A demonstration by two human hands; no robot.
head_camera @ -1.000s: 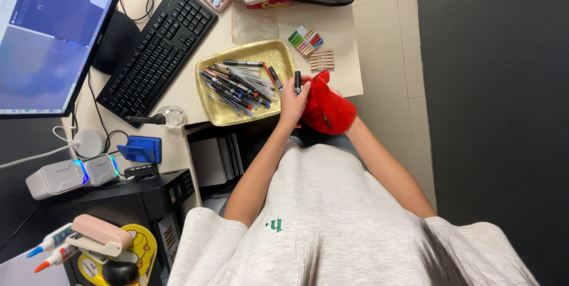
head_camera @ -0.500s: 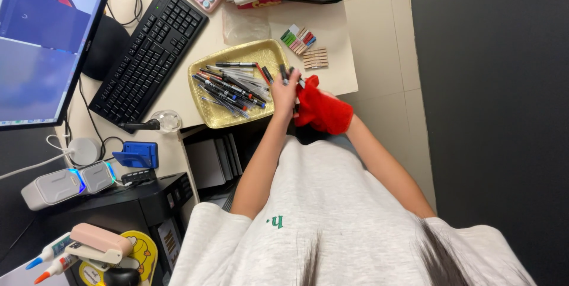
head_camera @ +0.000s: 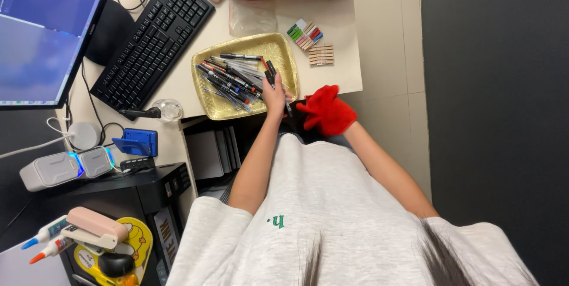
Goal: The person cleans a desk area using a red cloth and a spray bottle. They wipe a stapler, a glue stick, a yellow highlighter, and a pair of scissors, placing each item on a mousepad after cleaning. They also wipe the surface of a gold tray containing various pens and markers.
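Head view: left hand (head_camera: 274, 97) sits at the gold tray's (head_camera: 220, 110) 4 o'clock edge, fingers closed on a dark pen (head_camera: 271, 72) whose long axis runs toward 11 o'clock over the pen pile (head_camera: 231, 78). Left hand is nearer the tray. Right hand (head_camera: 339, 121) is apart at 3 o'clock, off the desk edge, wrapped in a red cloth pouch (head_camera: 326, 110); grip hidden.

A left hand (head_camera: 275, 97) rests at the near edge of a gold tray (head_camera: 283, 50), its fingers closed around a dark pen (head_camera: 271, 75) that points into the heap of pens (head_camera: 231, 78) just beyond the fingertips. The right hand (head_camera: 332, 121) grips a red cloth (head_camera: 326, 108) just beside those fingers, off the tray.
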